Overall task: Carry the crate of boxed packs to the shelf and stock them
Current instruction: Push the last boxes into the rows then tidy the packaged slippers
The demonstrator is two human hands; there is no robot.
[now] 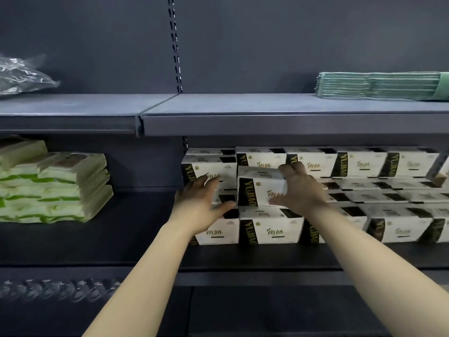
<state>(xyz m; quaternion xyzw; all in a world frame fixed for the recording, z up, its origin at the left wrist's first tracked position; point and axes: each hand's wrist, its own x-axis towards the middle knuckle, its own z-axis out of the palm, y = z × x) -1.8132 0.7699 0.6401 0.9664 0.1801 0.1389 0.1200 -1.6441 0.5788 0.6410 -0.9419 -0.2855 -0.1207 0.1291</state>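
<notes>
Right hand [301, 188] grips a boxed pack [257, 188], fingers over its top, thumb beneath, among the stocked packs [359, 164] on the middle shelf [121, 237]; left hand [199, 203], fingers spread, touches the adjacent stack [211, 166].

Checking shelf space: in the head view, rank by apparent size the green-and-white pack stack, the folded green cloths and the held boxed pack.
1. green-and-white pack stack
2. folded green cloths, partly cut off at the frame edge
3. boxed pack in the right hand

Left grip [201, 200] spread open, right grip [301, 190] clasping a pack [258, 187].
</notes>
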